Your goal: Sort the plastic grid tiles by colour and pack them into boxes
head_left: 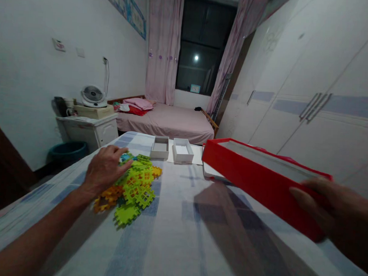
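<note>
My left hand (105,169) lies on a pile of green, yellow and orange plastic puzzle tiles (133,186) on the checked tablecloth (173,235), fingers bent over the tiles near a blue one. My right hand (333,211) grips the near end of a long red box (255,179) and holds it tilted above the table, its far end toward the table's middle. The box's pale inside shows from above.
Two small white open boxes (160,148) (182,151) stand on a white sheet at the table's far edge. Beyond are a pink bed (172,121), a nightstand with a fan (92,96), a dark bin (68,151) on the floor, and white wardrobes (311,90) along the right.
</note>
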A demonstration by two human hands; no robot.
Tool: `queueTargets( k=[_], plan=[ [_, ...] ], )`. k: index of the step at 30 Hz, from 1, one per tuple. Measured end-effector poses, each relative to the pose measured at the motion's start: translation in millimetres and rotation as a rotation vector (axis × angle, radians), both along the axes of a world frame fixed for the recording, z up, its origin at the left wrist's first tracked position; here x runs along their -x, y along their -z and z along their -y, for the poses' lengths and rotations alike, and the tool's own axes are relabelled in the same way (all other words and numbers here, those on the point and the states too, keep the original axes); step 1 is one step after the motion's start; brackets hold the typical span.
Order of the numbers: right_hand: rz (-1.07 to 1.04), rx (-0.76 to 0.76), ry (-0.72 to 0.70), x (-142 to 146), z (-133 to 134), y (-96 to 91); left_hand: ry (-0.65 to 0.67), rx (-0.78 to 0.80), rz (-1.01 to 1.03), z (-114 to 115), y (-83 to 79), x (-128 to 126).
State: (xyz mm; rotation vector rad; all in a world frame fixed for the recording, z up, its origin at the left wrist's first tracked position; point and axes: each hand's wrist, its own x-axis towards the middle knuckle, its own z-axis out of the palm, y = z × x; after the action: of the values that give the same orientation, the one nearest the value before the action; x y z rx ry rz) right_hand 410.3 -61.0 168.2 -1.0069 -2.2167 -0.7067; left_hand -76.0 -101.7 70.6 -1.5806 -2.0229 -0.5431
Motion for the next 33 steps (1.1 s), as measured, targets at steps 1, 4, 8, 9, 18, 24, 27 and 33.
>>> queueTargets(
  k=[1,4,8,9,18,24,27,33],
  plan=[
    [-0.018,0.036,0.088,4,-13,1.9,-0.041,0.023,0.013,2,8.7,16],
    [-0.024,0.106,0.285,30,-57,17.9,-0.081,0.113,0.089,6,30.8,45],
    [-0.047,0.179,0.450,82,-111,47.1,-0.092,-0.001,0.084,5,37.2,36],
    [-0.053,0.193,0.475,94,-122,54.2,-0.069,-0.053,0.060,4,35.0,26],
    [-0.022,0.319,0.483,162,-152,97.4,0.436,-0.056,0.021,-3,34.5,-108],
    [-0.017,0.361,0.475,172,-160,89.6,0.612,0.068,0.130,-10,46.7,-162],
    [-0.019,0.379,0.453,182,-165,93.6,0.649,0.133,0.176,-15,50.1,-179],
    [-0.024,0.340,0.355,183,-151,97.0,0.693,0.173,0.214,-21,73.4,-189]
  ],
)
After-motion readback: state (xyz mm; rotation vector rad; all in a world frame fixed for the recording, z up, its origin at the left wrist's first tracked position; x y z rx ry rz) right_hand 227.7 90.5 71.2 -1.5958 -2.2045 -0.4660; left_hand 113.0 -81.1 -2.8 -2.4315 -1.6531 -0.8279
